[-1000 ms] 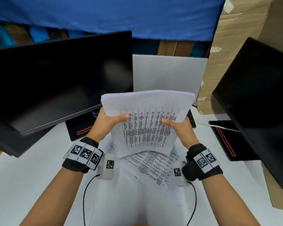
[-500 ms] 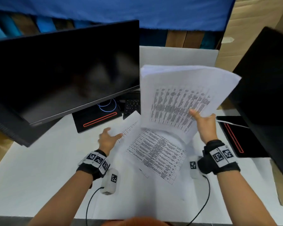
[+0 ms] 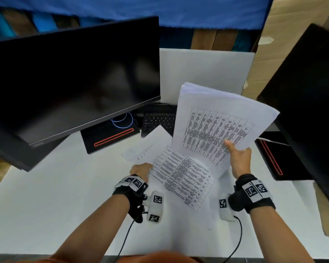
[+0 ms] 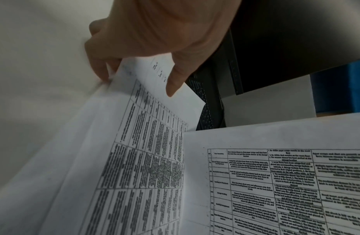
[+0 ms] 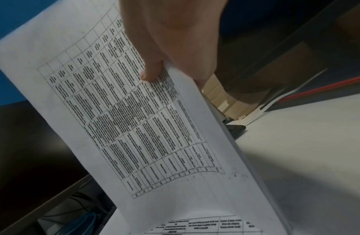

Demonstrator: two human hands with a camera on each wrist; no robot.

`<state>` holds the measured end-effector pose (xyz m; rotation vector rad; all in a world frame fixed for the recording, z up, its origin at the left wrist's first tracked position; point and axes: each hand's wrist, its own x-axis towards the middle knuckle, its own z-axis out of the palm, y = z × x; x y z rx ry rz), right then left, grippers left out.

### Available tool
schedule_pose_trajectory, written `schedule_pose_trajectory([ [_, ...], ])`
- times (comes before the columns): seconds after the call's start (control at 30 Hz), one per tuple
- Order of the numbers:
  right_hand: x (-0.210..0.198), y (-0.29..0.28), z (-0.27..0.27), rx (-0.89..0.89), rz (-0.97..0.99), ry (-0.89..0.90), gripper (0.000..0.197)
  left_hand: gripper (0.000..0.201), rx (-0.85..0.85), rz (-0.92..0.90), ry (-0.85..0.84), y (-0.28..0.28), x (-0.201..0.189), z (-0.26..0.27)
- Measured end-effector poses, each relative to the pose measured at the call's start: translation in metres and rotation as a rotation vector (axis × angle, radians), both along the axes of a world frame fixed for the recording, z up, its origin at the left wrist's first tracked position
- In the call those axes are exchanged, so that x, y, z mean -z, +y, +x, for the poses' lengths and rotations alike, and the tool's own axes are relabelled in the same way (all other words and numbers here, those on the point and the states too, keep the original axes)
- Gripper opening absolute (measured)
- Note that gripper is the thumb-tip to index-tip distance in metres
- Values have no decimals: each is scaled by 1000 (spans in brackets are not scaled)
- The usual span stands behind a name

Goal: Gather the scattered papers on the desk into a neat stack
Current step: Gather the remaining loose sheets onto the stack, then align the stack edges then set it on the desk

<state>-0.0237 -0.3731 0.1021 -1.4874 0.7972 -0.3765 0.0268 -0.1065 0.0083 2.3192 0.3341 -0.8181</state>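
Note:
My right hand (image 3: 234, 149) holds a stack of printed table sheets (image 3: 217, 118) tilted up above the desk. Its thumb lies on the top page and its fingers are hidden behind, as the right wrist view shows for the hand (image 5: 154, 71) and the stack (image 5: 134, 119). My left hand (image 3: 143, 168) is at the left edge of the loose printed sheets (image 3: 180, 177) lying on the white desk (image 3: 46, 196). In the left wrist view that hand (image 4: 136, 86) pinches the loose sheets (image 4: 150, 143), fingers under the edge and thumb on top. Another sheet (image 3: 154, 141) pokes out beneath.
A dark monitor (image 3: 74, 82) leans in at the left, and a second one (image 3: 311, 111) stands at the right. Their black bases (image 3: 110, 135) have red stripes. A black keyboard (image 3: 158, 118) lies behind the papers, before a white board (image 3: 205, 71). Cardboard (image 3: 292, 25) is at the back right.
My left hand let go of the stack and dropped to the loose sheets on the desk, now pinching their edge. My right hand carried the stack up and to the right.

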Motion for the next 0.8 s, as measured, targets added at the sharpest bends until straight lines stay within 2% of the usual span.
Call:
schedule_pose_trajectory([
  [0.07, 1, 0, 1, 5, 5, 22, 88, 41, -77, -77, -24, -3, 0, 0],
  [0.13, 1, 0, 3, 12, 19, 31, 90, 52, -153, -207, 28, -6, -1, -1],
  [0.23, 2, 3, 5, 13, 22, 44, 92, 59, -430, -401, 66, -13, 5, 1],
  [0.3, 2, 4, 6, 20, 23, 45, 92, 75, -603, -474, 55, -22, 10, 2],
  [0.33, 2, 4, 7, 23, 23, 53, 92, 78, -619, -491, 41, -26, 11, 1],
  [0.37, 2, 6, 7, 23, 26, 58, 93, 77, -592, -484, 40, -29, 13, -1],
  [0.43, 2, 6, 8, 31, 23, 51, 91, 61, -510, -427, -11, -29, 12, -7],
  [0.5, 1, 3, 9, 43, 13, 22, 83, 39, -437, -383, -108, -18, 17, -6],
  [0.57, -7, -1, 8, 58, -11, -19, 70, 27, -356, -367, -198, 1, 12, 1],
  [0.7, -25, -17, 7, 128, -59, -102, 52, 29, -264, -459, -349, 49, -21, 18],
  [0.8, -33, -28, 9, 146, -116, -137, 49, 39, -224, -579, -441, 77, -49, 24],
])
